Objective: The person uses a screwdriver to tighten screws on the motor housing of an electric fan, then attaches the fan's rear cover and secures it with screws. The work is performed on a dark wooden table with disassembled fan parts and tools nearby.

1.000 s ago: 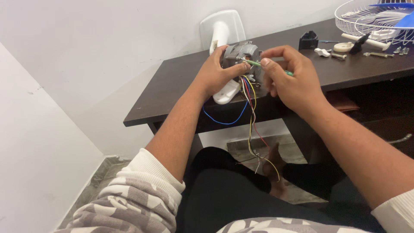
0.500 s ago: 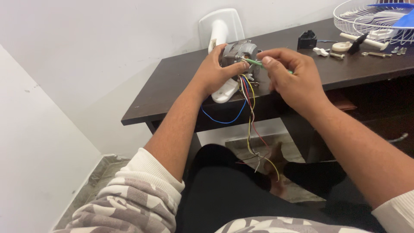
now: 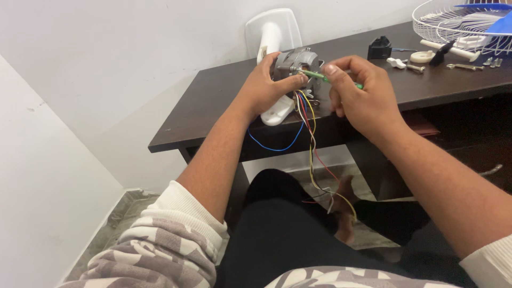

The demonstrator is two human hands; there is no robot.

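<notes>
A small grey metal motor (image 3: 292, 63) sits just above the centre of the frame, held up over the near edge of the dark brown tabletop (image 3: 213, 106). The left hand (image 3: 266, 88) is wrapped around the motor from the left side and below, with its thumb laid across the front of the housing. The right hand (image 3: 360, 96) is closed around a green-handled screwdriver (image 3: 325, 77), pinching it between thumb and fingers; the shaft runs leftwards and its tip meets the front of the motor beside the left thumb. From under the motor a bundle of coloured wires (image 3: 309, 138), yellow, red, blue and black, hangs down past the tabletop edge toward the person's lap in the lower middle of the frame, and one blue strand loops out to the left under the left wrist. Directly below the motor, partly hidden by the left hand, a white plastic part (image 3: 277, 112) rests on the tabletop, and behind it a white plastic stand (image 3: 272, 32) stands upright against the wall at the top centre. To the right of the right hand lie a small black block (image 3: 380, 48), some white plastic pieces (image 3: 421, 56) and a few screws (image 3: 493, 62). In the upper right corner a white wire fan guard (image 3: 453, 24) lies on the tabletop with a blue blade (image 3: 493, 13) showing inside it.
</notes>
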